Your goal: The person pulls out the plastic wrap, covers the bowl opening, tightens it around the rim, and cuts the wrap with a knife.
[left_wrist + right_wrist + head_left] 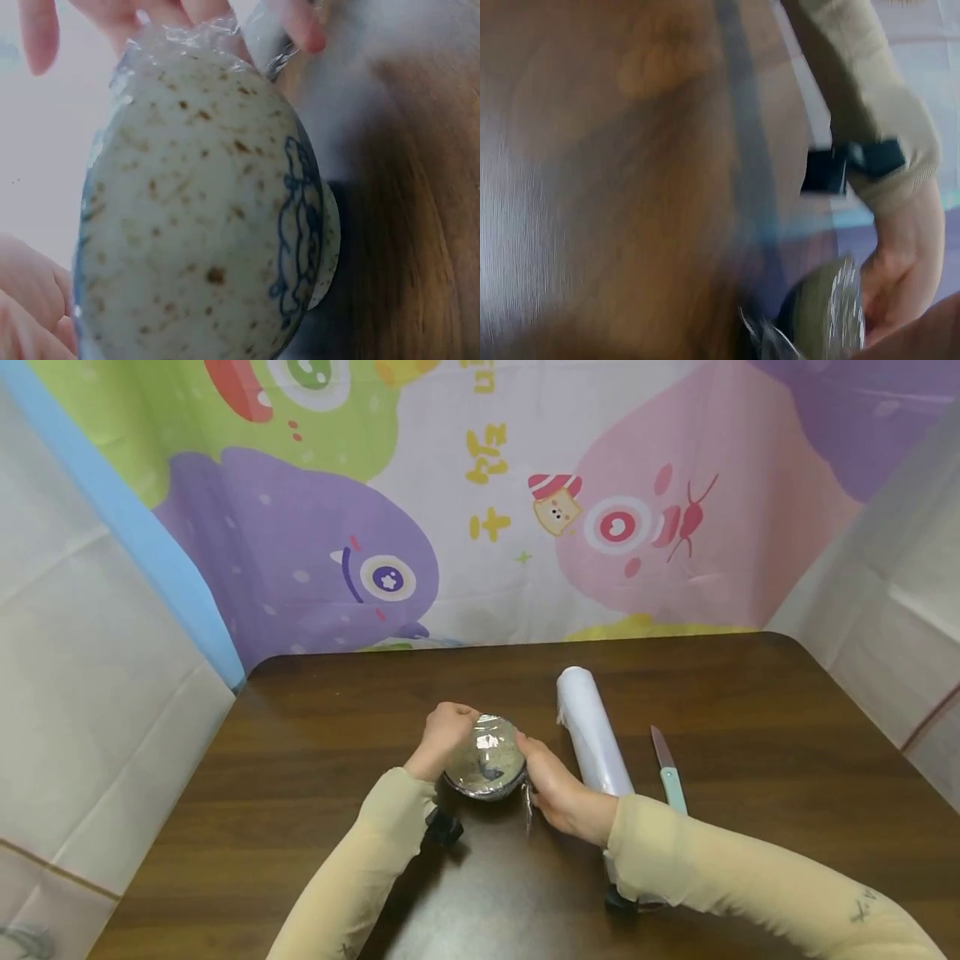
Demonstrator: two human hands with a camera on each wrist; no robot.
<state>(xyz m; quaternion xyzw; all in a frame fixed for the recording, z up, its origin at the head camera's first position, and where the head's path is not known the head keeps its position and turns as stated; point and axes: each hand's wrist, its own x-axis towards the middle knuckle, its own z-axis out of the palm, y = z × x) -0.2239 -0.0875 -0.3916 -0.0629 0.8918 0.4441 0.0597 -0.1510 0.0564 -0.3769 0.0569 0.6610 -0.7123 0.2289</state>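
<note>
A speckled ceramic bowl (pixel 487 794) with blue line decoration sits on the table, clear plastic wrap (pixel 486 745) stretched across its mouth. At the bowl's far left rim, my left hand (pixel 447 732) pinches the edge of the wrap with curled fingers. My right hand (pixel 557 783) holds the bowl's right side, thumb on the rim. Below that hand a loose strip of wrap hangs. In the left wrist view, right-hand fingers (pixel 304 26) touch bunched film by the bowl (pixel 195 210). The right wrist view shows the left hand (pixel 906 259) behind the wrapped bowl (pixel 815 311).
A large roll of plastic wrap (pixel 592 727) lies right of the bowl, partly behind the right forearm. Further right is a knife (pixel 672 787) with a mint-green handle, its blade pointing away. The brown wooden table (pixel 337 718) ends at a cartoon-print curtain (pixel 480 585).
</note>
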